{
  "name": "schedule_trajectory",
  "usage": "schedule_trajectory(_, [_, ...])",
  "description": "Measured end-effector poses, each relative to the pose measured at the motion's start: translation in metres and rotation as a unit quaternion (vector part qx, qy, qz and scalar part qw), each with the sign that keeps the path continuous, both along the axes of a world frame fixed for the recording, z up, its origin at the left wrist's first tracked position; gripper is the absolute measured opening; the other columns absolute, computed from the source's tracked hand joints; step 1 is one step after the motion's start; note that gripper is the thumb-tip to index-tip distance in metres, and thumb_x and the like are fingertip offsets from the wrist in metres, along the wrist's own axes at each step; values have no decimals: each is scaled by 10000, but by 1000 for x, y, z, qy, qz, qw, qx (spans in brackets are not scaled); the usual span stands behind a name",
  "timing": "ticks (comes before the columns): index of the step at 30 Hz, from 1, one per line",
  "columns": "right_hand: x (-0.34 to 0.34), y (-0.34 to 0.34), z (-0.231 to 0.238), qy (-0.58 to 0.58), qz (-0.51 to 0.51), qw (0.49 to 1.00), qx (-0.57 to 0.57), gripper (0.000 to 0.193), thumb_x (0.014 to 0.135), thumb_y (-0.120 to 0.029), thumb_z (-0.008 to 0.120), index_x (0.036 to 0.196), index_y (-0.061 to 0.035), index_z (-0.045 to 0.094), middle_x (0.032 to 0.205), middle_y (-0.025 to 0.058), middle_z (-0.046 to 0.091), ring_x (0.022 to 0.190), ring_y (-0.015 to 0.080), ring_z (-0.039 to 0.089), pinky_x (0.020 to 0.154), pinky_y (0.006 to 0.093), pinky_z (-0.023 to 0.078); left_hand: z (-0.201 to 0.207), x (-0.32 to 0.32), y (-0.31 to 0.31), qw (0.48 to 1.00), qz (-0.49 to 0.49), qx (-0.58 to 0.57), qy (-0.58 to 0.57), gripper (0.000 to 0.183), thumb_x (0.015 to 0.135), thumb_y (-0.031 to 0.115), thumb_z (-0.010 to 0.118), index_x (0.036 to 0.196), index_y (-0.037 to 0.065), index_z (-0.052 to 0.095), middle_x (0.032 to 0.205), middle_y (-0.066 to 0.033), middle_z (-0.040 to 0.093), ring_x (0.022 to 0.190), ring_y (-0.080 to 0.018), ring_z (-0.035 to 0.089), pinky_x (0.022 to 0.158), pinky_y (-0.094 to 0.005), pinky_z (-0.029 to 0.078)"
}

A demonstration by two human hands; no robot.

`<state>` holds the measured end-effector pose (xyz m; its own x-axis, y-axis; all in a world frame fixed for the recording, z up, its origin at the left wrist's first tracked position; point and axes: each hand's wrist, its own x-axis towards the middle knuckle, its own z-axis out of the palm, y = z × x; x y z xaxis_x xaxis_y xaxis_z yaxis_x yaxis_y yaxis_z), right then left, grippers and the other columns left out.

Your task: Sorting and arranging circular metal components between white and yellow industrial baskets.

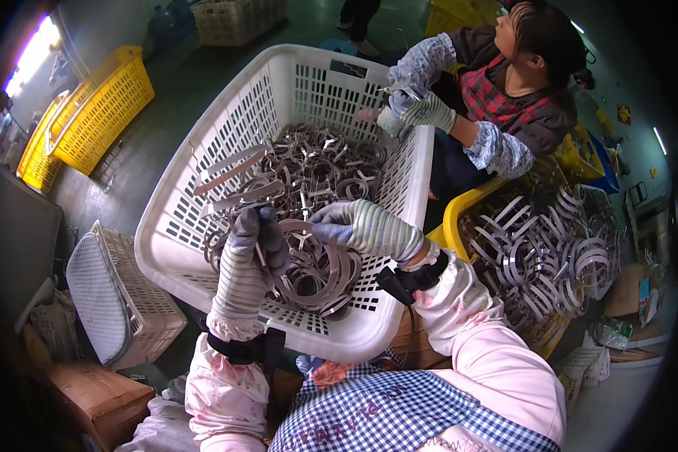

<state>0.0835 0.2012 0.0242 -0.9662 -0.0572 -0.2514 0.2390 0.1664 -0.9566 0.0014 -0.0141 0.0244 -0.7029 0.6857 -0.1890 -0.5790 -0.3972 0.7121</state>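
Observation:
My left hand (242,264), in a striped glove with grey finger coating, is closed round one end of a curved metal band clamp (295,225). A thin metal rod (261,254) shows at its fingers. My right hand (373,228), gloved alike, pinches the clamp's other end between thumb and fingers. Both hands are over the near part of a white plastic basket (149,260). Beneath them lies a heap of metal band clamps (309,169), mostly bent into rings with bolts. Some straighter strips (230,170) lean at the basket's left side.
Across the basket's far right corner, a co-worker (505,98) in striped gloves handles a small metal part (403,90). A yellow basket (452,226) of metal bands stands at right. Yellow baskets (102,113) stand far left, a beige crate (154,324) and cardboard box (102,399) near left.

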Motion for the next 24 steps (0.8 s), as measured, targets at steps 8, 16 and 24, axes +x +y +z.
schedule_trajectory(8, [-1,9,2,45,-40,996,-71,654,932,-161,717,1452,60,388,981,19,665,879,72,605,792,217,500,-7,-1,3,1000,9,3,19,432,941,527,620,1097,125,603,992,-24,661,864,-227,666,706,-373,558])
schedule_trajectory(16, [-12,12,3,146,-251,951,-104,202,975,-247,662,985,-47,642,764,-42,603,663,49,592,623,193,490,-19,-25,-6,994,65,82,30,315,970,410,623,1089,119,644,1099,-66,692,1035,-264,670,976,-503,521])
schedule_trajectory(24, [-2,55,-4,197,-332,887,255,252,963,-274,649,997,-26,673,749,124,698,596,218,662,582,334,515,-16,-24,-13,982,156,-99,23,239,981,360,633,1037,130,661,735,57,616,534,-65,523,478,-253,440])
